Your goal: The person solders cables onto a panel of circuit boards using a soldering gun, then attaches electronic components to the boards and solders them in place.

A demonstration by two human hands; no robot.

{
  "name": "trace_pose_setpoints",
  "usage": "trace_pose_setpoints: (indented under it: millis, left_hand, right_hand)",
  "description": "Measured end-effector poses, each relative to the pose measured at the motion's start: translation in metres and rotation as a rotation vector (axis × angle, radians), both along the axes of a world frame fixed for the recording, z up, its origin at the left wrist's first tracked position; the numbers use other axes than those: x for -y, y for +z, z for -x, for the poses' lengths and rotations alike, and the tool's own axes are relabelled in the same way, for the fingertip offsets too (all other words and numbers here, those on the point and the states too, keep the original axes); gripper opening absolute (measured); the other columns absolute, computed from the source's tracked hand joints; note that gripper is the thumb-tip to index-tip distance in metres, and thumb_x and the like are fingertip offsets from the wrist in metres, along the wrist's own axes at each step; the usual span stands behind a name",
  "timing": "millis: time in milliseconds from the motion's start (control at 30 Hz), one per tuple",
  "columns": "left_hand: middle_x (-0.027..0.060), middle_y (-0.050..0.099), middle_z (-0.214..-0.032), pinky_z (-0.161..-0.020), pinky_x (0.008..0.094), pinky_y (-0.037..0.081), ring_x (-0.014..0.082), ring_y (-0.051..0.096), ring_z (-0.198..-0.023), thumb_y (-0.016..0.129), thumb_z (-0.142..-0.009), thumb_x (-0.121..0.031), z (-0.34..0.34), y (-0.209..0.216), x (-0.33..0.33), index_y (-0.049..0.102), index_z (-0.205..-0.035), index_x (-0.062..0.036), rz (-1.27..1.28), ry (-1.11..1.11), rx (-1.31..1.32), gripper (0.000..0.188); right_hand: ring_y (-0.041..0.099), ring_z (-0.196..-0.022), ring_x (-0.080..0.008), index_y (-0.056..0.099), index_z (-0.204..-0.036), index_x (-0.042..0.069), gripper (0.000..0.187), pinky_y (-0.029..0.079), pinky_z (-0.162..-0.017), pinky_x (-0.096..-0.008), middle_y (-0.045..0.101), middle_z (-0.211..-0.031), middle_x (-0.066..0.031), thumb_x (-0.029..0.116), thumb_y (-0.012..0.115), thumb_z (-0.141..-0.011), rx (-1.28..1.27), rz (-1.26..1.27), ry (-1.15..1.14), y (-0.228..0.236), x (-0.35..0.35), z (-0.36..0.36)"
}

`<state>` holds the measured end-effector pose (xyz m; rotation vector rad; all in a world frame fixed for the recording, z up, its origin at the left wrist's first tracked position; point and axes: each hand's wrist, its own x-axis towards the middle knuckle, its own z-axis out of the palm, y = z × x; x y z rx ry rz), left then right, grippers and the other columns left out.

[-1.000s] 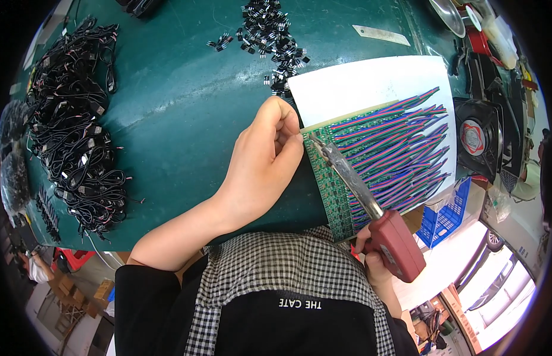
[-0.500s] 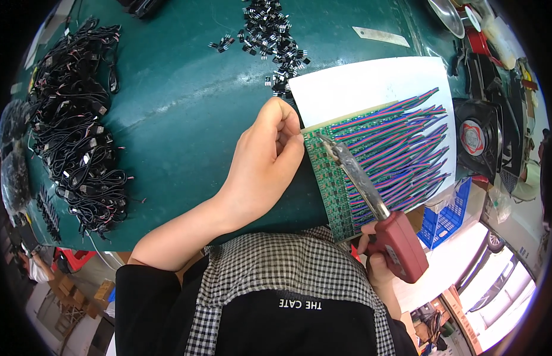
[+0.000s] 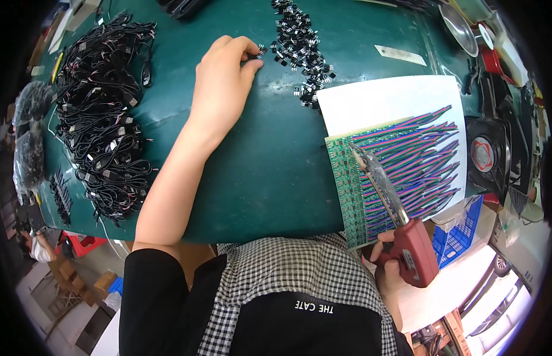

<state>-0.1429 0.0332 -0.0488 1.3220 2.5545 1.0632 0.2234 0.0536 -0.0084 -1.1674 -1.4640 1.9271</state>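
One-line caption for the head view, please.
Left hand pinches a small black component from the pile; right hand holds a red soldering gun over the green circuit board.

Surface: I see a dark green bench top (image 3: 270,172).
By my left fingers (image 3: 243,50): a scatter of small black components (image 3: 299,44), just right of the fingertips.
Behind my left wrist: a heap of black cables (image 3: 106,113).
Beyond my right fingers (image 3: 380,249): a white sheet (image 3: 388,101) under a green circuit board (image 3: 347,178) with coloured wires (image 3: 418,160).
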Motion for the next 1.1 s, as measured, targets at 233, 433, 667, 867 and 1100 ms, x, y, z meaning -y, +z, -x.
trace_pose_setpoints:
  millis: [233, 433, 667, 867, 1100]
  left_hand:
    - [0.0108, 0.058, -0.077, -0.064, 0.0325, 0.045, 0.0233, 0.056, -0.07, 0.057, -0.083, -0.006, 0.0, 0.004, 0.001, 0.06, -0.087, 0.0005, -0.038, -0.073, -0.146, 0.008]
    - [0.0058, 0.062, -0.074, -0.06, 0.0219, 0.049, 0.0102, 0.059, -0.064, 0.059, -0.086, -0.006, -0.047, 0.024, 0.016, 0.06, -0.09, 0.0052, -0.214, -0.106, 1.01, 0.012]
    - [0.008, 0.064, -0.077, -0.063, 0.0229, 0.051, 0.0125, 0.063, -0.067, 0.057, -0.087, -0.008, -0.087, 0.031, 0.03, 0.061, -0.088, 0.0007, -0.12, -0.022, 1.426, 0.01]
    - [0.0098, 0.064, -0.08, -0.064, 0.0248, 0.051, 0.0152, 0.063, -0.071, 0.056, -0.085, 0.001, -0.106, 0.03, 0.027, 0.055, -0.089, 0.001, -0.126, -0.063, 1.356, 0.005]
    - [0.0074, 0.06, -0.074, -0.061, 0.0219, 0.048, 0.0099, 0.06, -0.067, 0.055, -0.078, 0.008, -0.115, 0.026, 0.021, 0.042, -0.086, -0.0021, -0.207, 0.021, 1.266, 0.018]
  right_hand:
    - [0.053, -0.069, -0.0134, 0.044, -0.122, 0.0, 0.064, 0.041, -0.057, -0.023, 0.057, -0.109, -0.0116, 0.036, 0.071, -0.077, -0.165, -0.044, 0.034, -0.004, -0.002, 0.001]
    - [0.054, -0.072, -0.0142, 0.044, -0.125, 0.0, 0.065, 0.043, -0.06, -0.0237, 0.057, -0.114, -0.0139, 0.034, 0.071, -0.077, -0.219, -0.02, 0.058, -0.008, -0.002, -0.001]
    - [0.056, -0.07, -0.0145, 0.046, -0.122, -0.002, 0.064, 0.043, -0.059, -0.0238, 0.058, -0.111, -0.0145, 0.034, 0.072, -0.076, -0.197, 0.008, 0.049, -0.008, 0.0, 0.001]
    - [0.058, -0.062, -0.0143, 0.05, -0.117, -0.006, 0.069, 0.044, -0.057, -0.0244, 0.064, -0.088, -0.0097, 0.039, 0.076, -0.072, 0.02, -0.053, 0.105, -0.003, -0.006, 0.0]
    - [0.059, -0.062, -0.0145, 0.046, -0.121, -0.007, 0.071, 0.047, -0.059, -0.0256, 0.063, -0.08, -0.0092, 0.034, 0.077, -0.072, -0.009, -0.145, 0.083, -0.016, 0.0, -0.013]
